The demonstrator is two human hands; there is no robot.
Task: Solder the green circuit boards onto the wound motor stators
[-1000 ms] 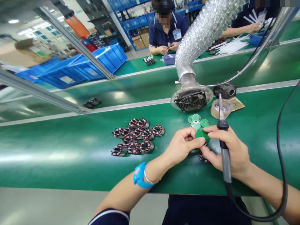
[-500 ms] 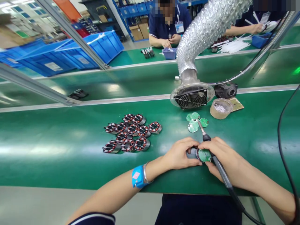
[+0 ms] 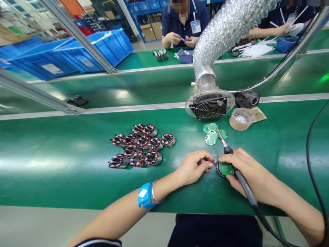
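My right hand (image 3: pixel 253 176) is closed around a soldering iron (image 3: pixel 244 187), whose tip points up and away, over the loose boards. The thumb and fingers of that hand also touch a round green circuit board (image 3: pixel 226 168) that sits on a motor stator (image 3: pixel 219 170). Just left of it, my left hand (image 3: pixel 192 167) is closed in a pinch; a thin wire-like line shows by the fingertips, but I cannot make out what they hold. Several loose green circuit boards (image 3: pixel 211 138) lie beyond my hands. To the left stand several wound motor stators (image 3: pixel 142 142) in a cluster.
A fume extractor (image 3: pixel 209 107) on a silver duct (image 3: pixel 218 39) hangs over the bench. Beside it are a round tub (image 3: pixel 241 119) and a black holder (image 3: pixel 248 99). A black cable (image 3: pixel 309 151) runs down the right. Across the bench sits a co-worker (image 3: pixel 185 25); blue bins (image 3: pixel 102 51) stand left.
My left hand has come off the stator and moved slightly left, its fingers now pinched. The grey piece between my hands no longer shows. My right hand keeps the soldering iron.
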